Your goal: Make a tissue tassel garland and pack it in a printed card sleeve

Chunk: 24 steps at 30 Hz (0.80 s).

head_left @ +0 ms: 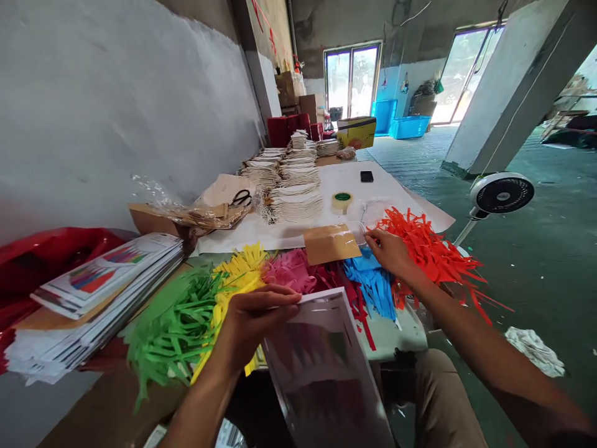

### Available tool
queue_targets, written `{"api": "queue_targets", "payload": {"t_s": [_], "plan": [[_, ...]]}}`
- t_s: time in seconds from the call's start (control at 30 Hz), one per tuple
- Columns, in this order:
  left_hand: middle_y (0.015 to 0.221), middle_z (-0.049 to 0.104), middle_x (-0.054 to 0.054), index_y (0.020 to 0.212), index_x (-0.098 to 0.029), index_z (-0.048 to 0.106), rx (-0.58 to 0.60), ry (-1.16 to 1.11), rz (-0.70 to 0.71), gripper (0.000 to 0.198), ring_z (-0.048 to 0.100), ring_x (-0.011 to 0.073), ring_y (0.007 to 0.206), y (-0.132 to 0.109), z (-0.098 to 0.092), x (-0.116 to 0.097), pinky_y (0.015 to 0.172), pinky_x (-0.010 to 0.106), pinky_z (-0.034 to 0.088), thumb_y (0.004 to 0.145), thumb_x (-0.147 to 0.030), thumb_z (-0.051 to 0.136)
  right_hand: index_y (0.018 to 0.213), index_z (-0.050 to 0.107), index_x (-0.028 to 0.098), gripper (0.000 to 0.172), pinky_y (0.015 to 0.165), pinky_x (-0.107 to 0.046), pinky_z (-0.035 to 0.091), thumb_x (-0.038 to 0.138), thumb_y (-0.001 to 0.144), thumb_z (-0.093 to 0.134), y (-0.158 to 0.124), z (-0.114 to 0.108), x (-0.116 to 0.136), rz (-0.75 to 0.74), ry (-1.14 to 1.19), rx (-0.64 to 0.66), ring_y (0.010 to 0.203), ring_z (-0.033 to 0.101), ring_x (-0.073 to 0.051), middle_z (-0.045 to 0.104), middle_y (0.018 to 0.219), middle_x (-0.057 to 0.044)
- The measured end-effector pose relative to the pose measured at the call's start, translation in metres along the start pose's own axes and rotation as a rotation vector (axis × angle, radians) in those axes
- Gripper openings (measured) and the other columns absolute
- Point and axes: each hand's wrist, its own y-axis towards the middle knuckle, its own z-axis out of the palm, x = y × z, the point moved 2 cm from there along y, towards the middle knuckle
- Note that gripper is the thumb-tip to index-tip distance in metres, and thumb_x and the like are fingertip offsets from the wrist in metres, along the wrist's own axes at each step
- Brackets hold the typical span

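Note:
My left hand [261,317] pinches the top edge of a flat, glossy clear-fronted package [326,367] that hangs down over my lap. My right hand [385,246] reaches to the right end of a brown card [332,242] with shiny clear film on it; its fingers are closed at a thin whitish strand or film edge, too small to make out. Fringed paper bundles lie along the near table edge: green [181,317], yellow [242,267], pink [291,270], dark red [333,277], blue [373,283] and red-orange [420,242].
A tape roll [342,200], a black phone [367,177] and scissors [241,198] lie on the white-covered table. Stacks of corded white paper [296,202] stand behind. Printed sheets [107,280] are piled at left; a fan [504,194] stands at right.

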Motion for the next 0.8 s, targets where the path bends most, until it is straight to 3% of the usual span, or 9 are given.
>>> {"api": "queue_targets", "payload": {"t_s": [0.2,0.33,0.43,0.57,0.67,0.8], "plan": [[0.096,0.084,0.01,0.086,-0.027,0.089,0.091,-0.137,-0.187,0.017,0.078,0.0223,0.093,0.01,0.028,0.029,0.078,0.027,0.062,0.072,-0.035,0.096,0.131,0.066,0.018,0.038,0.099,-0.047,0.06,0.043,0.102,0.068,0.055,0.044,0.006,0.232,-0.015,0.133,0.115,0.069,-0.024,0.067,0.134,-0.01],[0.097,0.084,0.01,0.087,-0.027,0.089,0.135,-0.19,-0.198,0.018,0.077,0.0227,0.098,0.021,0.04,0.044,0.083,0.029,0.062,0.072,-0.035,0.096,0.127,0.068,0.016,0.036,0.09,-0.042,0.063,0.041,0.102,0.069,0.056,0.046,0.0,0.239,0.119,0.154,0.105,0.071,-0.022,0.071,0.124,-0.009],[0.096,0.085,0.009,0.087,-0.028,0.089,0.197,-0.257,-0.18,0.017,0.077,0.0215,0.095,0.029,0.05,0.052,0.082,0.029,0.062,0.073,-0.034,0.096,0.116,0.071,0.013,0.037,0.08,-0.034,0.063,0.047,0.1,0.069,0.02,0.019,-0.022,0.188,0.241,0.104,0.089,0.075,-0.018,0.076,0.103,-0.008],[0.096,0.085,0.01,0.086,-0.026,0.089,0.315,-0.303,-0.195,0.017,0.077,0.0211,0.091,0.036,0.073,0.056,0.078,0.029,0.062,0.072,-0.034,0.096,0.115,0.072,0.013,0.055,0.066,-0.031,0.061,0.063,0.096,0.061,-0.062,-0.031,-0.068,0.167,0.293,-0.019,0.075,0.075,-0.019,0.079,0.088,-0.007],[0.101,0.084,0.01,0.089,-0.024,0.089,0.413,-0.282,-0.243,0.019,0.077,0.0216,0.094,0.037,0.098,0.059,0.081,0.029,0.062,0.074,-0.034,0.095,0.1,0.075,0.015,0.052,0.056,-0.031,0.056,0.065,0.092,0.061,-0.117,-0.055,-0.095,0.188,0.217,-0.089,0.06,0.069,-0.018,0.076,0.075,-0.005],[0.105,0.084,0.01,0.091,-0.021,0.089,0.503,-0.254,-0.31,0.021,0.078,0.0248,0.101,0.039,0.134,0.069,0.089,0.032,0.061,0.076,-0.035,0.093,0.107,0.078,0.018,0.034,0.066,-0.035,0.055,0.045,0.09,0.066,-0.146,-0.069,-0.107,0.192,0.007,-0.198,0.07,0.069,-0.021,0.079,0.093,-0.01]]}}
